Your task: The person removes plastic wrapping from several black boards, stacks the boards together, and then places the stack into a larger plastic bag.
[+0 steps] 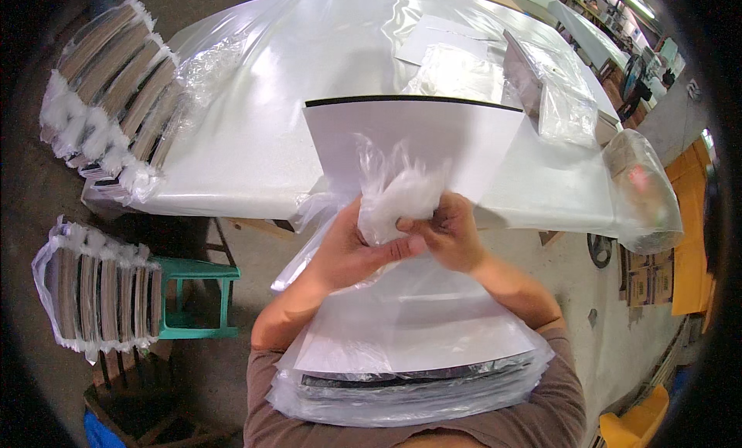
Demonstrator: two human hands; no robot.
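Bunched clear plastic film [398,197] rises between my two hands, over the table's near edge. My left hand [348,251] is closed around its left side, with the thumb stretched to the right. My right hand [454,230] pinches the film from the right, fingers curled in. Behind the film, a white sheet [464,135] with a dark far edge lies on the table; my hands and the film cover its near part. Against my body rests a stack of white sheets in clear plastic [421,398], dark layers showing at its near edge.
A white-covered table [270,69] spans the front. Plastic-wrapped stacks [116,85] sit at its left, with another stack [97,293] by a green stool [197,274]. White sheets [448,50], wrapped packages [560,93] and a plastic-wrapped roll [641,189] are on the right.
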